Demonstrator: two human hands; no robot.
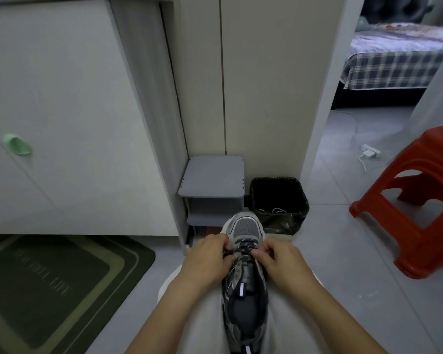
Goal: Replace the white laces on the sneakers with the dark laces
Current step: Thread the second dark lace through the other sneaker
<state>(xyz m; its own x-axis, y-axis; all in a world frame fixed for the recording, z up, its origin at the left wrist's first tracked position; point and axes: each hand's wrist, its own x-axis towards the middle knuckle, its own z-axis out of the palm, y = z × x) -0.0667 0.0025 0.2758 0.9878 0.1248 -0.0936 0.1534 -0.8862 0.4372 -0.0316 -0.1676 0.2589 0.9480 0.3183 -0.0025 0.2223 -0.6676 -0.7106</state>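
Sneaker (244, 231) sits on the person's lap, wedged btwn both thighs w/ toe pointing away. That keeps it steady and leaves both hands free, and it puts the eyelet rows right under their eyes.

Dark lace (246, 244) already crosses the lowest eyelets near the toe; upper eyelets look unlaced, tongue exposed. So I'd say lacing is at an early stage on this shoe. No 2nd sneaker in sight.

Left hand (207, 259) is at the left eyelet row, its fingers (224, 238) curled in and pinching the lace. Right hand (279, 259) mirrors it, fingers (265, 247) bent tight on the other side of the lace. Prob. pulling both sides at once so the ends come out even and the crossing lies flat.

Bin (302, 198) stands on the floor just past the toe, w/ thin white strands (276, 210) inside, which look like the old laces but are too small to be sure. Handy spot for tossing them w/o getting up.

Red stool (420, 200) is off to the right, well apart.
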